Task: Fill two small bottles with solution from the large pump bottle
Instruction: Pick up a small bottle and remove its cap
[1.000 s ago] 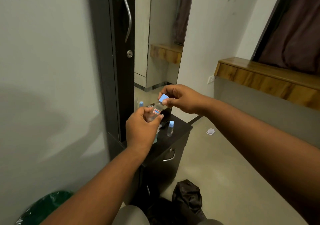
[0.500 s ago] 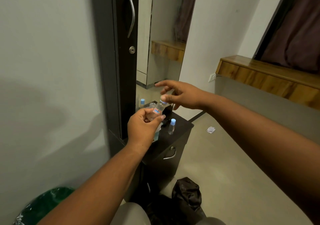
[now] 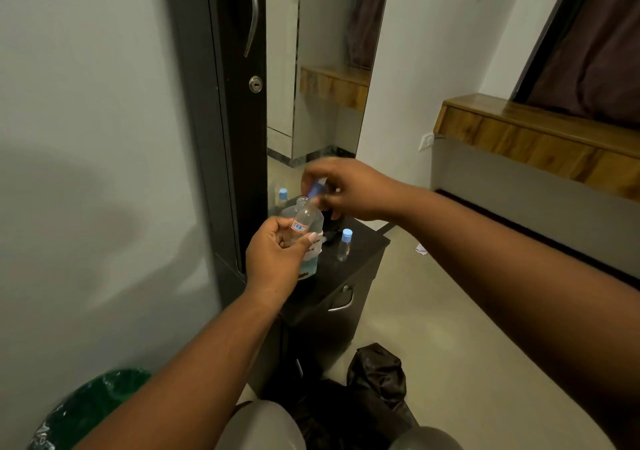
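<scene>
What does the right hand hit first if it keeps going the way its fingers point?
Likely the open neck of the small clear bottle in the left hand; the right hand, pinching the blue cap, points there. Depth unclear.

My L hand holds open small bottle above cabinet top; R hand w/ cap just above-right. Capped bottle on top, right; large bottle behind L hand.
</scene>
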